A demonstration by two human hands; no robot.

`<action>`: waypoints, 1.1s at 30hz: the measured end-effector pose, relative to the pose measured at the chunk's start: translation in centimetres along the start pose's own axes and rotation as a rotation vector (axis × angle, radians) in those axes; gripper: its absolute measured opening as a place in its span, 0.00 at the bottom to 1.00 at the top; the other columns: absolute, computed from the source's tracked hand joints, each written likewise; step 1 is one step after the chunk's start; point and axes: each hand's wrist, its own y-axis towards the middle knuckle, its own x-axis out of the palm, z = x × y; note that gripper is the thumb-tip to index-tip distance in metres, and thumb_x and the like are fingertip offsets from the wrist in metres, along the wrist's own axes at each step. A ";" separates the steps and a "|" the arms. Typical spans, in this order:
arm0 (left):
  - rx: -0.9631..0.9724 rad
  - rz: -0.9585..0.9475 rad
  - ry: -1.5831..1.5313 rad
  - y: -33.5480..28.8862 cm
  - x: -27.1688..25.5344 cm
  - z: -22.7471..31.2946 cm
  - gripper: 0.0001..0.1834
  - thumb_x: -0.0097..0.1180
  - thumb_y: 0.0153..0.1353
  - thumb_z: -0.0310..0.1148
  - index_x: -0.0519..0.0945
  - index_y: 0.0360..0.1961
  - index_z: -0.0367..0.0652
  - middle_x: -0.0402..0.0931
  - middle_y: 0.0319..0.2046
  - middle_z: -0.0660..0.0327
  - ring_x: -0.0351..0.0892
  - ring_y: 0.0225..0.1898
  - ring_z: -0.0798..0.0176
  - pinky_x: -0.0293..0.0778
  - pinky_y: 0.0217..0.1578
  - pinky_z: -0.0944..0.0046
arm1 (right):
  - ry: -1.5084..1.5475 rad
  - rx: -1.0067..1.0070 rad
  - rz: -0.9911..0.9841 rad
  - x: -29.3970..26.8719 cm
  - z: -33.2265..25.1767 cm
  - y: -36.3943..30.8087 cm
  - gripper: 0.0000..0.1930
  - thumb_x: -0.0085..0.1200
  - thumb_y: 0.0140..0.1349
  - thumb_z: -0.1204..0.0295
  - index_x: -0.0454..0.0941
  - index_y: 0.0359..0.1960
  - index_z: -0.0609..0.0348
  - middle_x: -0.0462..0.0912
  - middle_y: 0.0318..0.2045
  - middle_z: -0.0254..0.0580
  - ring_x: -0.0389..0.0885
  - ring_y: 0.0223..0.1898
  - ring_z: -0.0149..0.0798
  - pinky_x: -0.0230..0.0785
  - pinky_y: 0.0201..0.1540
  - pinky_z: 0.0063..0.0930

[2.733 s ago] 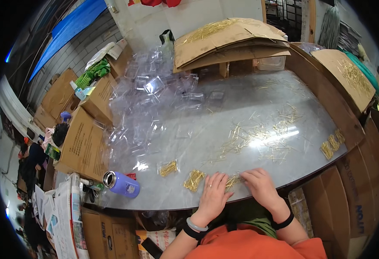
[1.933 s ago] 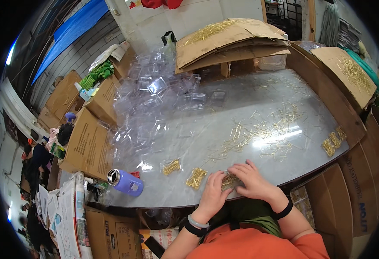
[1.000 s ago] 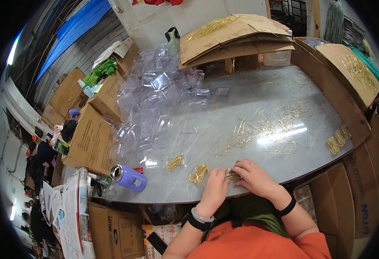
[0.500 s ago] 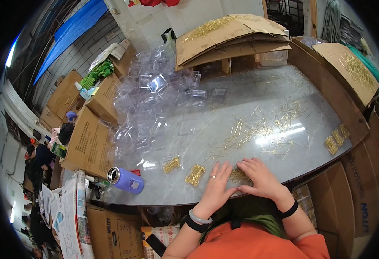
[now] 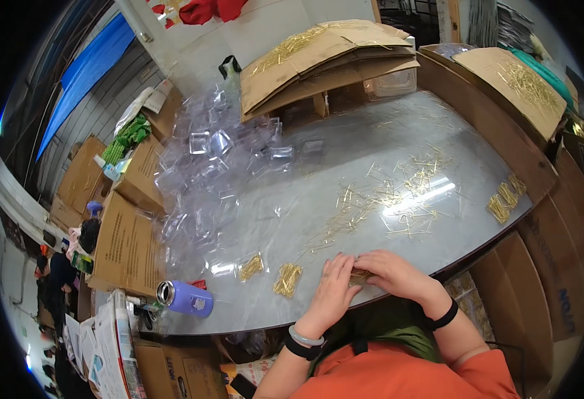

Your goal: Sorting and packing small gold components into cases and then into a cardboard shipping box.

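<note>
At the near edge of the table (image 5: 285, 226), my left hand (image 5: 330, 290) and my right hand (image 5: 393, 274) are cupped together around a small bundle of thin gold-coloured wire pieces (image 5: 358, 275). Most of this bundle is hidden under the fingers. Left of my hands sit two similar bundles, one nearer (image 5: 287, 280) and one farther out (image 5: 251, 266). Loose gold wire pieces (image 5: 408, 186) lie scattered beyond my hands, some with bent ends. Several more bundles (image 5: 507, 199) stand in a row at the right edge.
Clear plastic boxes (image 5: 205, 159) are heaped at the left. A purple bottle (image 5: 189, 298), its top uncapped, stands near the left front edge. Cardboard sheets with gold pieces on top (image 5: 325, 56) cover the back. Cardboard boxes (image 5: 127, 246) line the left side.
The view has shifted, so the table appears lower and to the left. My hands stay around the bundle, with my right fingers now drawn closer over it.
</note>
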 end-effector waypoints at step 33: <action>-0.083 0.020 -0.134 -3.0 -2.3 0.0 0.35 0.64 0.60 0.26 0.66 0.69 0.36 0.69 0.63 0.43 0.69 0.64 0.40 0.67 0.64 0.52 | -0.416 0.021 0.255 2.5 -2.3 -0.5 0.16 0.60 0.60 0.69 0.79 0.51 0.52 0.78 0.47 0.39 0.75 0.52 0.46 0.67 0.55 0.41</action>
